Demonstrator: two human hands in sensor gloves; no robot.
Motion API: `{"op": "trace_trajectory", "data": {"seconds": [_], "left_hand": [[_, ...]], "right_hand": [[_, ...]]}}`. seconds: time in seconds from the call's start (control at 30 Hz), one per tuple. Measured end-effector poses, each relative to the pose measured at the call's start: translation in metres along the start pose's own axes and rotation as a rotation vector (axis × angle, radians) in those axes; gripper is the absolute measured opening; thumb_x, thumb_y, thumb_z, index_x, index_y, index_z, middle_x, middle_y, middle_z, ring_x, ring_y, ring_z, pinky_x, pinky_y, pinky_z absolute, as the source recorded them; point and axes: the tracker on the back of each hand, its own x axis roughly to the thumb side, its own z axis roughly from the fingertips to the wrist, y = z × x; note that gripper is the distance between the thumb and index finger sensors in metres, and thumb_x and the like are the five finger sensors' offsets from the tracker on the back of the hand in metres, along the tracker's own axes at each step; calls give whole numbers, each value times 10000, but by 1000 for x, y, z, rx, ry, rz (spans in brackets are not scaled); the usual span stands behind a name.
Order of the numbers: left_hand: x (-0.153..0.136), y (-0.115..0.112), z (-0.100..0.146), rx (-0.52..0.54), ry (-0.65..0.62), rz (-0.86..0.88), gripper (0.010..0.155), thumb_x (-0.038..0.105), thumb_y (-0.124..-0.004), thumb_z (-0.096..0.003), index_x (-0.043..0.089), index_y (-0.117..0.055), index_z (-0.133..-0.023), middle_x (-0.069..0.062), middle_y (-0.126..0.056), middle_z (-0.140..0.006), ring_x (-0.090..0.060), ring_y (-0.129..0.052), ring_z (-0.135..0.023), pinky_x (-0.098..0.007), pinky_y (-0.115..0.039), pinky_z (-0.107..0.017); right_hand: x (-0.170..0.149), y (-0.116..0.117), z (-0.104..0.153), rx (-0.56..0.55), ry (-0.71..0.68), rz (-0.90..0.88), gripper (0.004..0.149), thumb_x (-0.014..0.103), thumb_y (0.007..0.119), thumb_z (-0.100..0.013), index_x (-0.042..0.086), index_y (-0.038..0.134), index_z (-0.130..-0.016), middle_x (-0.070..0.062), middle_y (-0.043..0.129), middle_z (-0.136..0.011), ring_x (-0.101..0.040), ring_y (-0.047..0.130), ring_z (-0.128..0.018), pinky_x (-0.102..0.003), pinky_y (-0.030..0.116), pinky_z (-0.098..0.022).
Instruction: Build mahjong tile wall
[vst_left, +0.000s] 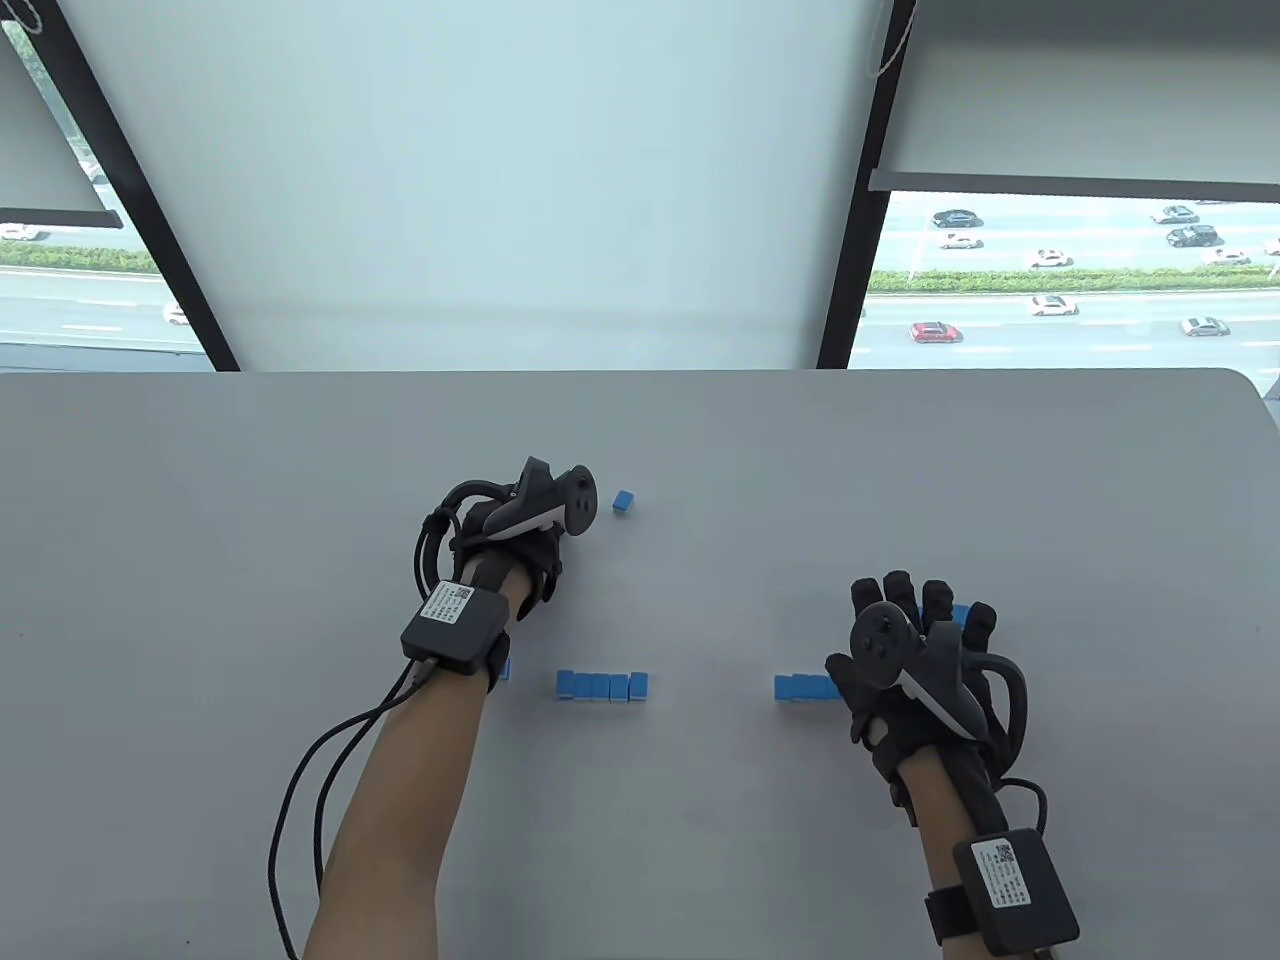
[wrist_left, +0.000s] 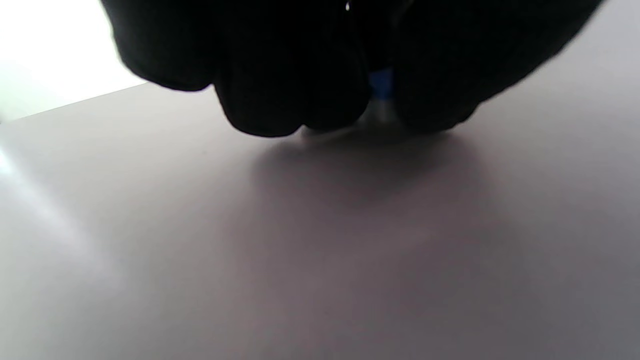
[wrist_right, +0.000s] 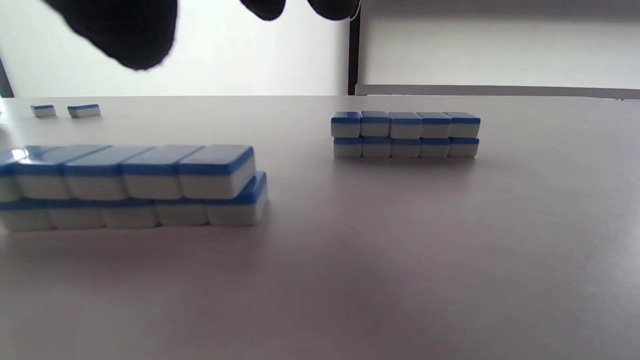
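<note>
Two short walls of blue tiles (vst_left: 603, 685) lie on the bench (vst_left: 300, 500), long axis left to right. Left hand (vst_left: 520, 530) pinches a tile (wrist_left: 382, 87) with curled fingers (wrist_left: 290, 100), beyond that row. Right hand (vst_left: 915, 650) rests flat, fingers spread, on its wall (vst_left: 805, 688).

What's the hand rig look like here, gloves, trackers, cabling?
Both hands, left hand and right hand, wear black gloves with a grey-black controller-like tracker on the back. Each wrist has a strapped black box with a white QR label; black cables trail from them. Forearms are bare.
</note>
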Motion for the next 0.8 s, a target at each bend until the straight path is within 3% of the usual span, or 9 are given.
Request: {"op": "trace_trajectory", "data": {"seconds": [0.17,0.27,0.53,0.67,0.8], "left_hand": [[-3,5,9,-46,2,-4,591,445,-880,-388,285,-717,-933,68,-908,-803,-201,-983,-670,-508,-810,-574],[-10,13,25,-20,-18,23,594,431,-886,-387,261,-724,-933,53,-909,-805,-210,-982,-672,-518,-807,-574],[-45,31,103,160,-61,94,607,418,-895,-386,224,-732,-939,33,-910,-801,-224,-980,-660,-527,-807,-569],[-63,22,144,252,-58,140,605,415,-899,-386,217,-747,-937,30,-920,-800,-227,-984,-664,-531,-808,-570],[-79,-2,174,303,-40,216,601,423,-900,-387,251,-749,-943,37,-883,-834,-232,-947,-703,-532,-777,-598]], "right_hand": [[1,0,0,1,-3,-6,795,636,702,-438,370,328,-1086,48,264,-1180,-366,237,-1066,-636,140,-682],[0,-1,0,-1,-4,-13,795,637,702,-438,370,328,-1086,46,264,-1180,-367,237,-1066,-637,140,-682],[2,0,0,7,-17,-27,793,637,700,-440,369,327,-1086,48,262,-1181,-366,236,-1066,-636,139,-682],[4,0,0,10,-27,-29,796,639,700,-437,370,327,-1086,48,260,-1181,-366,235,-1066,-636,140,-682],[6,2,0,14,-33,-25,796,639,701,-436,370,328,-1086,46,262,-1181,-366,235,-1066,-637,139,-682]]}}
